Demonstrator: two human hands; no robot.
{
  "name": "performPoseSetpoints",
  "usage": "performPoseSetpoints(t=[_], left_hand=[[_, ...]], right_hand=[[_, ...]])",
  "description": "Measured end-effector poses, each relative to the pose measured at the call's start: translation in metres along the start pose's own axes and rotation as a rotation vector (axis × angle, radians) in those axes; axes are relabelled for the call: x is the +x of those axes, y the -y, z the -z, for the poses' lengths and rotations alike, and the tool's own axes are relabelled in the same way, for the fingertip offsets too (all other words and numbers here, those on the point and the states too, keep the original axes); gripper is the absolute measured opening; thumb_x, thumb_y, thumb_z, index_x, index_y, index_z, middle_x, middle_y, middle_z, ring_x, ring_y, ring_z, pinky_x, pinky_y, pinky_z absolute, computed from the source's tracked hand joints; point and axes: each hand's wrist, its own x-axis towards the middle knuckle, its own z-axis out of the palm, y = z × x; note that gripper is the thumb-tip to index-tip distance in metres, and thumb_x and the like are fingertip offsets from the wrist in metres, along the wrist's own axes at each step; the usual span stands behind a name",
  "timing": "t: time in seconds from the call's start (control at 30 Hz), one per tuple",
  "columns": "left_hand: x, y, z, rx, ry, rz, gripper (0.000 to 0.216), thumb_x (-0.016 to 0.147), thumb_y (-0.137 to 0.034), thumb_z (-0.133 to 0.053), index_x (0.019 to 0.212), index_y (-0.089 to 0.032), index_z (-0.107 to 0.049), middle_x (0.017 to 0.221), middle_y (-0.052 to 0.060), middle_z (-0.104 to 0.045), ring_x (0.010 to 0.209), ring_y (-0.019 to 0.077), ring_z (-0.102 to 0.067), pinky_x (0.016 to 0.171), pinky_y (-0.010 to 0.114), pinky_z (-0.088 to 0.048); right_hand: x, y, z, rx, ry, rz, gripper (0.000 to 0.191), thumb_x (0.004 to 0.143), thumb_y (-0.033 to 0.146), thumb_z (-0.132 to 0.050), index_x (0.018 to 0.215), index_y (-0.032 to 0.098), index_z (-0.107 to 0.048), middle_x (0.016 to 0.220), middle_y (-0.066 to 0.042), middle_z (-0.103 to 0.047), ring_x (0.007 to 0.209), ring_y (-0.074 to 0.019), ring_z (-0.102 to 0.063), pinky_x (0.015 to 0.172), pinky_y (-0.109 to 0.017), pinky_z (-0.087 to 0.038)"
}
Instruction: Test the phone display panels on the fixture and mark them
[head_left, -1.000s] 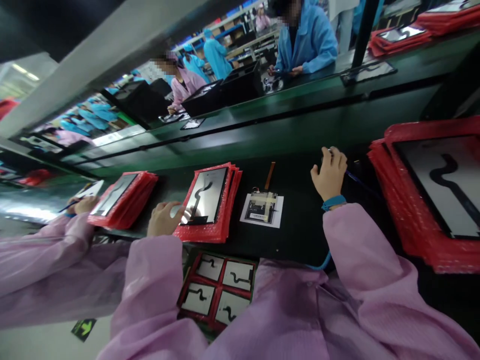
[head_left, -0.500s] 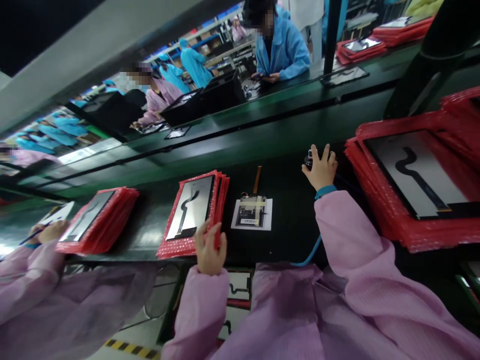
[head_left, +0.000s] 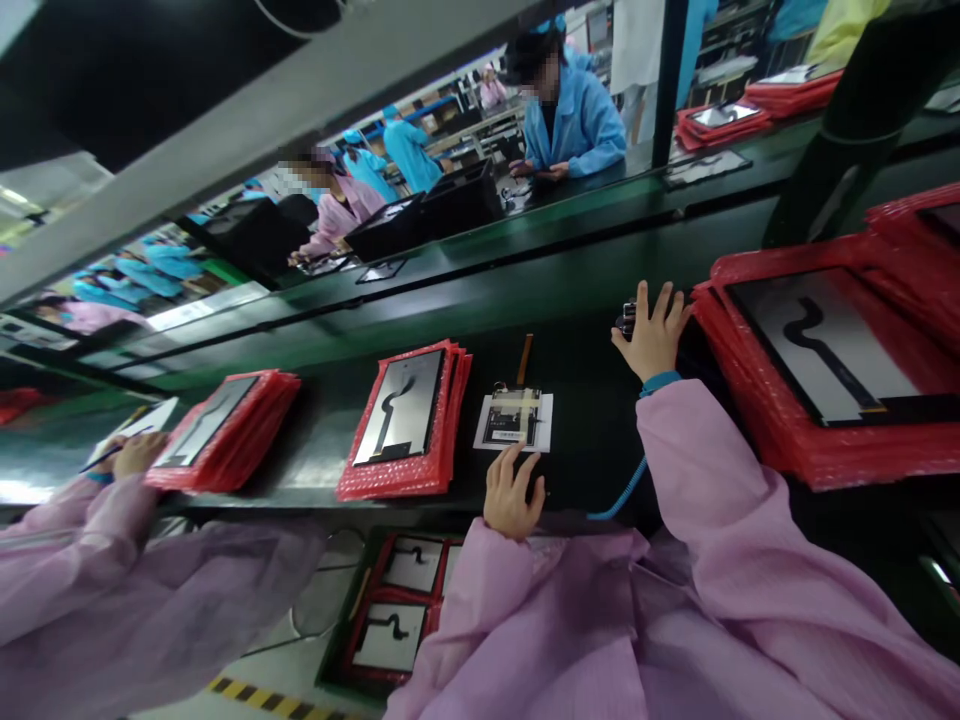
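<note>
My left hand [head_left: 512,492] lies on the black worktop just below a small circuit board on a white sheet [head_left: 514,421], fingers stretched toward it and holding nothing. My right hand [head_left: 654,335] reaches forward with fingers spread over a small dark object [head_left: 625,319] at the bench's far edge, beside a big red stack with a display panel on top [head_left: 817,360]. A blue coiled wrist strap [head_left: 622,488] runs from my right wrist. A red bubble-wrap stack topped by a panel [head_left: 409,420] lies left of the circuit board.
A co-worker's sleeve and hand with a pen [head_left: 127,455] sit at the left by another red stack [head_left: 225,430]. A green conveyor [head_left: 525,290] runs behind the bench, with people in blue and pink coats beyond. Panels in red trays [head_left: 401,605] lie below the bench.
My left hand left the red stack's corner and moved right, to just below the circuit board. My right hand stayed on the small dark object.
</note>
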Motion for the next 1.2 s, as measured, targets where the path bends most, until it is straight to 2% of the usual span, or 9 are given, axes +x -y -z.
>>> performPoseSetpoints(t=[0.1, 0.2, 0.33, 0.43, 0.57, 0.73, 0.9, 1.03, 1.2], left_hand=[[0.0, -0.001, 0.0, -0.025, 0.008, 0.031, 0.034, 0.096, -0.027, -0.057, 0.125, -0.02, -0.071, 0.136, 0.018, -0.067, 0.127, 0.0336, -0.063, 0.106, 0.05, -0.052], [0.001, -0.003, 0.003, -0.06, -0.002, 0.063, 0.033, 0.096, -0.026, -0.058, 0.127, -0.021, -0.069, 0.135, 0.017, -0.067, 0.126, 0.0332, -0.063, 0.105, 0.05, -0.053], [0.009, -0.016, 0.01, -0.249, -0.018, 0.11, 0.03, 0.099, -0.025, -0.057, 0.127, -0.022, -0.066, 0.133, 0.015, -0.066, 0.123, 0.0289, -0.064, 0.103, 0.047, -0.055], [0.024, -0.041, 0.011, -0.521, 0.054, 0.143, 0.03, 0.101, -0.024, -0.055, 0.13, -0.023, -0.064, 0.131, 0.013, -0.066, 0.123, 0.0249, -0.065, 0.105, 0.043, -0.056], [0.058, -0.09, 0.004, -0.879, 0.221, 0.065, 0.029, 0.101, -0.022, -0.055, 0.128, -0.022, -0.064, 0.126, 0.012, -0.068, 0.122, 0.0229, -0.066, 0.107, 0.041, -0.055], [0.106, -0.146, -0.018, -1.23, 0.503, -0.025, 0.029, 0.097, -0.023, -0.059, 0.125, -0.019, -0.067, 0.123, 0.013, -0.071, 0.116, 0.0228, -0.068, 0.104, 0.041, -0.054], [0.153, -0.187, -0.053, -1.544, 0.72, 0.306, 0.04, 0.092, -0.024, -0.068, 0.132, -0.016, -0.064, 0.122, 0.013, -0.072, 0.106, 0.0207, -0.07, 0.099, 0.037, -0.053], [0.181, -0.211, -0.064, -1.646, 0.838, 0.608, 0.041, 0.092, -0.02, -0.069, 0.132, -0.017, -0.065, 0.112, 0.008, -0.072, 0.098, 0.0174, -0.07, 0.092, 0.032, -0.052], [0.191, -0.228, -0.054, -1.669, 0.825, 0.687, 0.027, 0.094, -0.016, -0.063, 0.12, -0.016, -0.069, 0.103, 0.006, -0.072, 0.092, 0.0154, -0.067, 0.091, 0.03, -0.051]], right_hand=[[-0.028, 0.008, 0.028, 0.028, -0.101, 0.023, 0.087, 0.092, 0.031, -0.062, 0.166, 0.009, -0.021, 0.167, -0.03, -0.023, 0.155, -0.0485, -0.02, 0.123, -0.071, -0.018], [-0.084, 0.0, 0.061, 0.031, -0.255, 0.043, 0.078, 0.093, 0.031, -0.059, 0.162, 0.01, -0.03, 0.163, -0.026, -0.033, 0.153, -0.0465, -0.026, 0.124, -0.069, -0.022], [-0.159, -0.044, 0.095, -0.038, -0.463, -0.059, 0.064, 0.097, 0.038, -0.056, 0.156, 0.018, -0.043, 0.158, -0.023, -0.044, 0.149, -0.0474, -0.033, 0.119, -0.076, -0.026], [-0.188, -0.085, 0.107, -0.081, -0.59, -0.129, 0.057, 0.096, 0.041, -0.06, 0.149, 0.023, -0.053, 0.146, -0.021, -0.056, 0.138, -0.0461, -0.048, 0.112, -0.074, -0.036], [-0.193, -0.119, 0.114, -0.078, -0.613, -0.138, 0.045, 0.099, 0.049, -0.054, 0.136, 0.024, -0.061, 0.123, -0.018, -0.067, 0.117, -0.0399, -0.063, 0.1, -0.065, -0.047], [-0.185, -0.128, 0.116, -0.102, -0.548, -0.118, 0.045, 0.099, 0.056, -0.052, 0.12, 0.018, -0.067, 0.121, -0.019, -0.066, 0.116, -0.0342, -0.061, 0.105, -0.057, -0.043], [-0.183, -0.119, 0.116, -0.024, -0.568, -0.169, 0.041, 0.098, 0.05, -0.054, 0.119, 0.016, -0.065, 0.113, -0.017, -0.064, 0.11, -0.032, -0.059, 0.106, -0.057, -0.041], [-0.182, -0.104, 0.116, -0.09, -0.552, -0.152, 0.042, 0.097, 0.05, -0.057, 0.123, 0.018, -0.066, 0.125, -0.018, -0.06, 0.12, -0.033, -0.055, 0.109, -0.057, -0.039], [-0.166, -0.1, 0.117, -0.165, -0.505, -0.154, 0.034, 0.099, 0.047, -0.055, 0.119, 0.026, -0.074, 0.137, -0.013, -0.059, 0.125, -0.0332, -0.051, 0.11, -0.056, -0.039]])
